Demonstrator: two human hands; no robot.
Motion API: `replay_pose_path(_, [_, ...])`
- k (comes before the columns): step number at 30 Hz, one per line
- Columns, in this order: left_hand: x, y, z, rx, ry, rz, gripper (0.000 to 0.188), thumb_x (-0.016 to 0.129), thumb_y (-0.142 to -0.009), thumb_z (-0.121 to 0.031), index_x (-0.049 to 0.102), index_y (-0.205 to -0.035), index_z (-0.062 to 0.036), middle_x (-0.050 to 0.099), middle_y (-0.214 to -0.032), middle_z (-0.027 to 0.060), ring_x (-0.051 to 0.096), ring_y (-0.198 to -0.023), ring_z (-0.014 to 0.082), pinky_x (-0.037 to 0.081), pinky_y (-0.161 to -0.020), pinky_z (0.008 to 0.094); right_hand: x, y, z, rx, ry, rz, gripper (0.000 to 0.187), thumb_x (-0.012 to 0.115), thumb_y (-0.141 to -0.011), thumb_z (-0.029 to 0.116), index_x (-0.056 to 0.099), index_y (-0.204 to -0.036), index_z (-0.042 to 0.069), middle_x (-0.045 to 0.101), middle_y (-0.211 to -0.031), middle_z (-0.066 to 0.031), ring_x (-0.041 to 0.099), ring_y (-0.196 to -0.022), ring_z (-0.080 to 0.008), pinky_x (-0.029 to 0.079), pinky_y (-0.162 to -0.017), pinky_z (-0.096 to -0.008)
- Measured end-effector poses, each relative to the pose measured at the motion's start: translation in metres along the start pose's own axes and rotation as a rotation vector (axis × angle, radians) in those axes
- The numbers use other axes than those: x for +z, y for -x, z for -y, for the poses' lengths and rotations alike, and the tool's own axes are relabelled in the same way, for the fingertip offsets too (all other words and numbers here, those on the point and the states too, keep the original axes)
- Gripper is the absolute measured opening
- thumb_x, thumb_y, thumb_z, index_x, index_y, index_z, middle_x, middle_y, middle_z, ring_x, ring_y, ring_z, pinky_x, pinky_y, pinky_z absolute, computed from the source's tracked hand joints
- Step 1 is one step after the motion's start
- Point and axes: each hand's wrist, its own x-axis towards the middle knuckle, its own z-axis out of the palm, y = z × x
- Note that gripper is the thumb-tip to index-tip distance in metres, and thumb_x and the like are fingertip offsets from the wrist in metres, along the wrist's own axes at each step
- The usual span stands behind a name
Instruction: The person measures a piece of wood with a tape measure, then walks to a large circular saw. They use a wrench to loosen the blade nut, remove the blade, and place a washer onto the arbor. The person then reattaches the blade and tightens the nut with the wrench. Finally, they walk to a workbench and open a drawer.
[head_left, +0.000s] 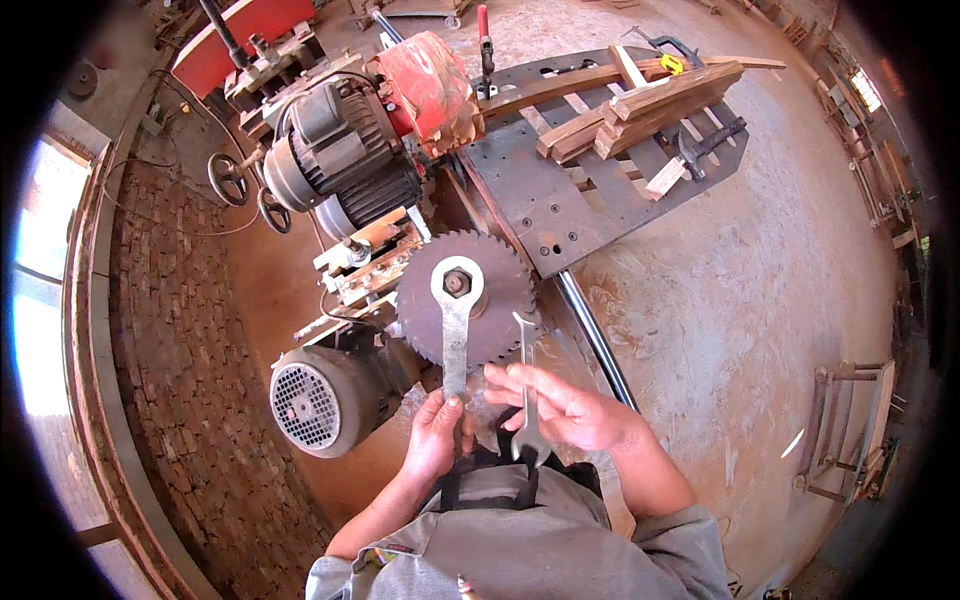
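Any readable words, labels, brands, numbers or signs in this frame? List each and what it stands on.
None can be read clearly.
Grey shirt: small tag on the chest, too small to read.
Red cover: pale marking, too blurred to read.
Ring wrench and open-ended wrench: no legible lettering shows.

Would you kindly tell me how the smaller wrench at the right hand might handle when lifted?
The smaller wrench is probably stiff, being straight metal. It may feel heavy for its slim shape, as it looks solid. Being smooth, it might slip in the right hand.
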Motion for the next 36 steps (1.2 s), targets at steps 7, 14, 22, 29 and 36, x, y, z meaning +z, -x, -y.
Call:
replay_pose_path(7, [0.017,0.001,-0.002,-0.003,0.005,-0.038,0.015,0.049,-0.102,-0.024,0.051,-0.1,-0.0091,0.055,-0.068,0.0043,0.051,-0.049,0.0141,0.042,-0.045,0.0268,-0.007,0.01,-0.005,0.044,-0.074,-0.728,0.014,0.048,-0.101,0.009,0.056,-0.106,0.0,0.065,-0.111,-0.0199,0.07,-0.094,-0.0284,0.058,-0.077,-0.0384])
replay_pose_path(14, [0.025,0.0,0.012,0.034,0.039,-0.096,0.016,0.049,-0.101,-0.022,0.053,-0.107,-0.0069,0.055,-0.068,0.0058,0.052,-0.049,0.0168,0.044,-0.044,0.0296,-0.009,-0.002,0.028,0.256,0.47,-0.584,0.055,0.041,-0.099,0.001,0.021,-0.15,0.001,0.065,-0.099,-0.0168,0.065,-0.06,-0.0174,0.051,-0.053,-0.0272])
replay_pose_path(22, [0.04,0.003,0.012,0.038,0.083,-0.071,0.015,0.046,-0.103,-0.022,0.049,-0.098,-0.0084,0.055,-0.071,0.0057,0.053,-0.052,0.0159,0.045,-0.047,0.0281,-0.032,-0.016,0.025,0.42,0.506,-0.471,0.018,0.041,-0.102,0.01,0.054,-0.11,0.0,0.064,-0.078,-0.0089,0.057,-0.05,-0.0106,0.047,-0.047,-0.0243])
replay_pose_path(29, [0.044,0.001,0.017,0.034,0.116,-0.095,0.016,0.046,-0.103,-0.023,0.049,-0.097,-0.0087,0.055,-0.071,0.0055,0.052,-0.052,0.0155,0.044,-0.046,0.0276,-0.041,-0.06,0.048,0.564,0.603,-0.377,0.024,0.042,-0.103,0.019,0.058,-0.102,0.002,0.06,-0.069,-0.0042,0.053,-0.045,-0.0087,0.044,-0.042,-0.0237])
replay_pose_path(36, [0.041,-0.002,0.021,-0.003,0.124,-0.111,0.016,0.047,-0.103,-0.023,0.051,-0.103,-0.0081,0.055,-0.07,0.0048,0.052,-0.052,0.0149,0.043,-0.045,0.027,-0.052,-0.07,0.04,0.593,0.468,-0.389,0.024,0.043,-0.103,0.018,0.059,-0.113,0.002,0.058,-0.065,-0.0043,0.052,-0.043,-0.0102,0.042,-0.04,-0.0247])
